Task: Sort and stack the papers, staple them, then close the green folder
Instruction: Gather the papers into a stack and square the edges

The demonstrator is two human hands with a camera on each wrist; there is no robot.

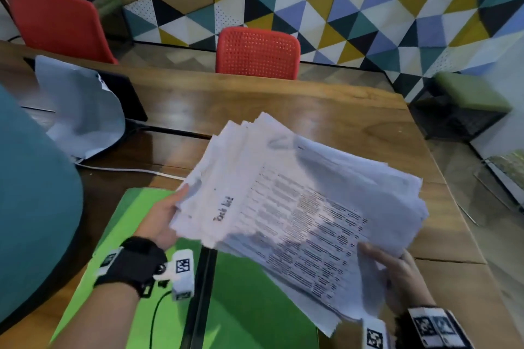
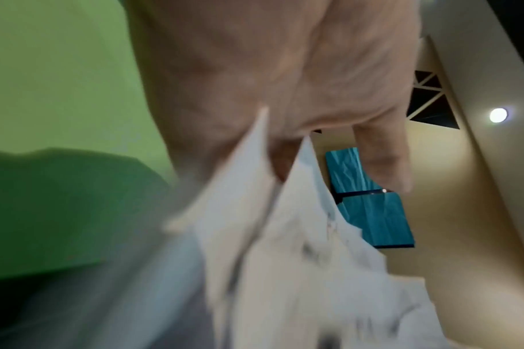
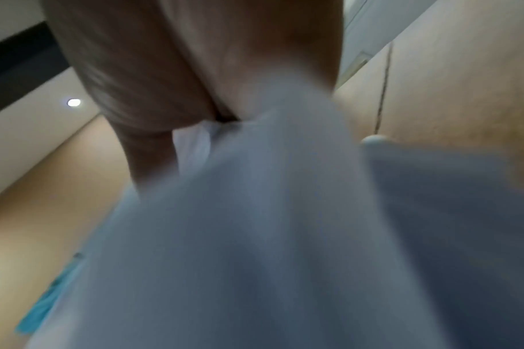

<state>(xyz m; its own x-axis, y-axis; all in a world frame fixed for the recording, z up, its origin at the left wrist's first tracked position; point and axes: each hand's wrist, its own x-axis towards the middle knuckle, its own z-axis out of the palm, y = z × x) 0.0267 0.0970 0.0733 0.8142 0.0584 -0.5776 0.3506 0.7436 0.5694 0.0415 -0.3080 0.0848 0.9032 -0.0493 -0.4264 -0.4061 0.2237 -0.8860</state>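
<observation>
The papers [image 1: 297, 207] are blurring, their print unreadable, and are hiding the fingers of the left hand [image 1: 161, 218] beneath them and part of the green folder [image 1: 243, 300] below. The right hand [image 1: 397, 278] is showing only its thumb side; the picture's edge is cropping both wrists.

The papers [image 1: 297, 207] are thin, rumpled white sheets with ragged edges. The green folder [image 1: 249, 292] looks smooth and matt. The table [image 1: 312, 110] is glossy varnished wood. The chair [image 1: 258, 52], upper centre, is perforated red plastic.
</observation>
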